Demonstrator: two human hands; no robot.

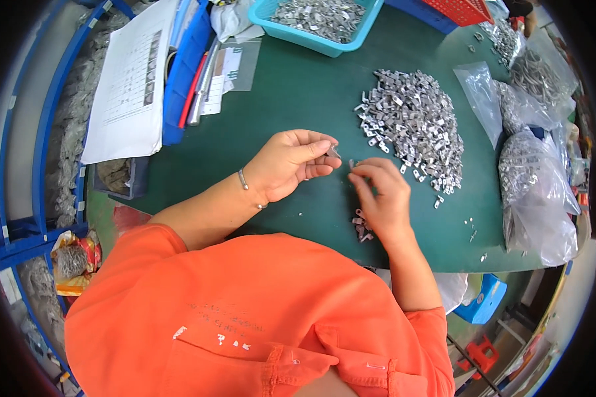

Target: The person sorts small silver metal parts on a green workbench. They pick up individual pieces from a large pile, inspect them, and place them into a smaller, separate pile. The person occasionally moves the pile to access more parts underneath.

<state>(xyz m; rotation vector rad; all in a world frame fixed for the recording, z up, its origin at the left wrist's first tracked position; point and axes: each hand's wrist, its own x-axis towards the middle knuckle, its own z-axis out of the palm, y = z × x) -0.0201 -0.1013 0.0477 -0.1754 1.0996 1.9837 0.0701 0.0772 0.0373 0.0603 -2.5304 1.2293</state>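
Above the green table, my left hand (288, 162) pinches a small metal clip (333, 152) between thumb and fingers. My right hand (384, 196) is close by on the right, its thumb and forefinger pinched on a small light-coloured piece (352, 163) too small to name. A narrow gap separates the two pieces. A large heap of small grey metal clips (414, 126) lies beyond my right hand. Several darker clips (361, 226) sit in a little group beside my right wrist, partly hidden by it.
At the back stands a turquoise basket (265, 23) of metal parts, beside a red basket (480, 13). Plastic bags of parts (536, 192) line the right side. Papers (129, 86), a blue file holder (179, 79) and a grey bin (138, 178) are on the left.
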